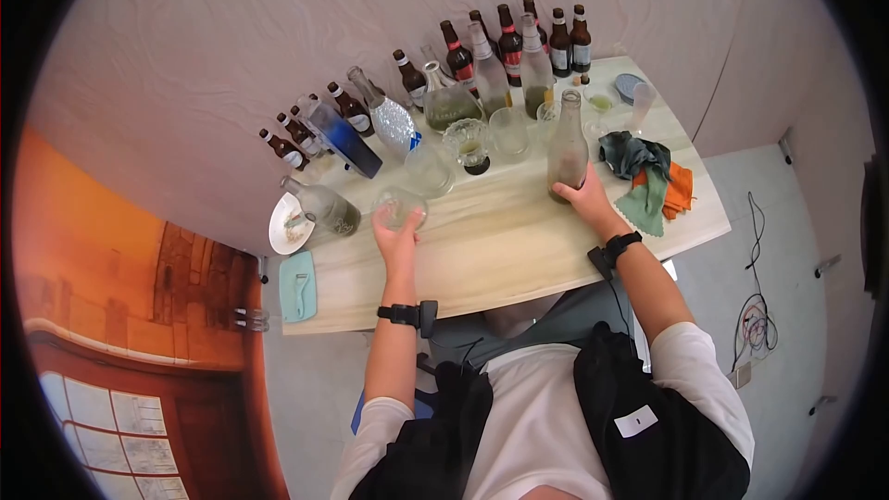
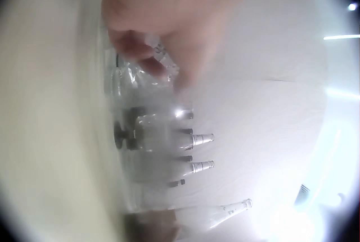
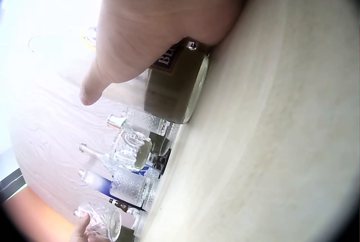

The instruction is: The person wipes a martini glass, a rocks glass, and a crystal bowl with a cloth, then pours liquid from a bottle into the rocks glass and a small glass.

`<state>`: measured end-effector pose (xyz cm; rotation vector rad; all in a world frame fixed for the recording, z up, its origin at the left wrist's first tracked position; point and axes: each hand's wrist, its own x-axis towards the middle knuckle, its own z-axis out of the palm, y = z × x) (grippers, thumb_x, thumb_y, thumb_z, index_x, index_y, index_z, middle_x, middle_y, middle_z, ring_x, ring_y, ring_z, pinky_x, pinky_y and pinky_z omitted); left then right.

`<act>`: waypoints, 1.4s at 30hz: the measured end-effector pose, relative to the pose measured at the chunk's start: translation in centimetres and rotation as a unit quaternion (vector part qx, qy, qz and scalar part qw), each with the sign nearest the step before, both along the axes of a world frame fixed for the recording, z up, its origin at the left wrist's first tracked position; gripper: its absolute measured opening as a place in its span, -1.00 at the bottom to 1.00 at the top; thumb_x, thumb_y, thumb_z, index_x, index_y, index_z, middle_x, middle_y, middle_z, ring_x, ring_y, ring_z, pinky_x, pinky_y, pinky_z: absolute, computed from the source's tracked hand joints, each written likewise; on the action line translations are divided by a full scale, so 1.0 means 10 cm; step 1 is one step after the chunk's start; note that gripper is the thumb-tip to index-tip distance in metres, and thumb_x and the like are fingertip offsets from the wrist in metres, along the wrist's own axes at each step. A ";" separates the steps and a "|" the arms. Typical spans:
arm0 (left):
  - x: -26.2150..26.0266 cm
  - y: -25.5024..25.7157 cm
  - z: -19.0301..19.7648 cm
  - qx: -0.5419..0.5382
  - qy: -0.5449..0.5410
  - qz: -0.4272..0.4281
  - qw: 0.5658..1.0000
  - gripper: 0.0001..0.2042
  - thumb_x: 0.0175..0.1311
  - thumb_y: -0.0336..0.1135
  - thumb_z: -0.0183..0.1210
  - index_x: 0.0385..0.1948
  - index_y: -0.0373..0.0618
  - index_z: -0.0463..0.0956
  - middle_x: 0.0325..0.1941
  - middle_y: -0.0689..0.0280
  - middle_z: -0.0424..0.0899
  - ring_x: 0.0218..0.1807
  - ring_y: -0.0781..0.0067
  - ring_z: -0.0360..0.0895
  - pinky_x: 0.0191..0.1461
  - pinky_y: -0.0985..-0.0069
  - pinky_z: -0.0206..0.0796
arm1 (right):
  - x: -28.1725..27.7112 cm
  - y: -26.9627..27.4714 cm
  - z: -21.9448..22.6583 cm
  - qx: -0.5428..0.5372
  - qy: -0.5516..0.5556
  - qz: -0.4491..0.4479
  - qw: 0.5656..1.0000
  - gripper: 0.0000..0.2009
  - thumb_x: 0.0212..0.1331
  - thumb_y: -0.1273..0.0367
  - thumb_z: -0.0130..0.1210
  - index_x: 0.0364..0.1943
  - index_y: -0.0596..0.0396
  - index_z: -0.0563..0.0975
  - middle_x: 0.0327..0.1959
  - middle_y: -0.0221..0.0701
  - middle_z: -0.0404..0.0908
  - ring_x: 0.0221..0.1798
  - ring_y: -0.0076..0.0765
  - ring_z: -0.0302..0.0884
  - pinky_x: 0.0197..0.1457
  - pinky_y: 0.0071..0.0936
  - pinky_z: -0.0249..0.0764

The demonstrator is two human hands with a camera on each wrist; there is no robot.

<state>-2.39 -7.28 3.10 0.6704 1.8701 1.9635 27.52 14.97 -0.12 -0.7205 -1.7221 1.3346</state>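
My left hand (image 1: 396,235) holds a clear glass (image 1: 404,207) at the front left of the table, thumb on one side and fingers on the other. In the right wrist view the same glass (image 3: 108,220) shows a cut pattern. On the right, my right hand (image 1: 589,201) grips the lower part of a clear bottle (image 1: 569,139) standing upright. Dark liquid fills the bottom of this bottle (image 3: 174,87), and a label is partly covered by the hand. Left of the glass, a decanter-like bottle (image 1: 326,207) with dark greenish liquid leans over a white bowl (image 1: 287,225).
Brown beer bottles (image 1: 509,44) line the back, with clear bottles (image 1: 491,69), a blue bottle (image 1: 344,139) and a silvery bottle (image 1: 389,118) before them. Glasses (image 1: 509,132) stand mid-table. Cloths (image 1: 650,187) lie at right, a peeler (image 1: 300,289) on a teal board (image 1: 306,308) at left.
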 end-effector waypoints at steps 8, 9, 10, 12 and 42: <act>-0.43 0.10 0.04 -0.025 0.069 0.080 0.994 -0.34 -0.01 -0.28 0.50 0.06 -0.24 0.27 0.08 0.19 0.41 -0.53 0.48 0.43 -0.53 0.54 0.31 | 0.00 0.01 0.00 0.002 0.014 0.006 1.000 -0.23 -0.02 0.29 0.42 0.30 0.10 0.25 0.17 -0.32 0.47 0.24 -0.37 0.37 0.36 -0.40 0.25; -0.46 0.12 0.02 -0.022 0.067 0.088 0.994 -0.34 -0.01 -0.26 0.51 0.06 -0.24 0.27 0.07 0.18 0.41 -0.53 0.48 0.43 -0.52 0.52 0.32 | 0.00 0.00 0.01 0.009 0.012 0.003 1.000 -0.23 -0.02 0.28 0.43 0.29 0.10 0.26 0.17 -0.32 0.48 0.24 -0.37 0.38 0.35 -0.40 0.25; -0.50 0.15 0.01 -0.018 0.065 0.095 0.993 -0.34 -0.02 -0.25 0.51 0.06 -0.23 0.27 0.06 0.18 0.41 -0.53 0.47 0.43 -0.52 0.51 0.32 | 0.00 0.00 0.02 0.017 0.011 -0.001 1.000 -0.23 -0.02 0.27 0.43 0.29 0.10 0.26 0.16 -0.32 0.48 0.24 -0.37 0.38 0.35 -0.40 0.25; -0.64 0.21 -0.08 -0.024 0.051 0.098 0.994 -0.33 -0.02 -0.25 0.51 0.07 -0.22 0.27 0.06 0.17 0.41 -0.53 0.47 0.43 -0.51 0.51 0.33 | 0.00 -0.01 0.04 0.014 0.013 0.000 1.000 -0.23 -0.02 0.27 0.44 0.29 0.10 0.26 0.16 -0.32 0.48 0.24 -0.37 0.38 0.35 -0.40 0.25; -0.86 0.21 -0.34 -0.123 0.007 0.039 0.992 -0.23 0.06 -0.33 0.44 0.27 -0.27 0.14 -0.10 0.06 0.56 -0.58 0.47 0.52 -0.58 0.55 0.33 | 0.00 -0.05 0.08 0.001 0.041 0.008 0.999 -0.21 -0.01 0.30 0.42 0.32 0.13 0.24 0.20 -0.31 0.46 0.26 -0.38 0.35 0.38 -0.43 0.21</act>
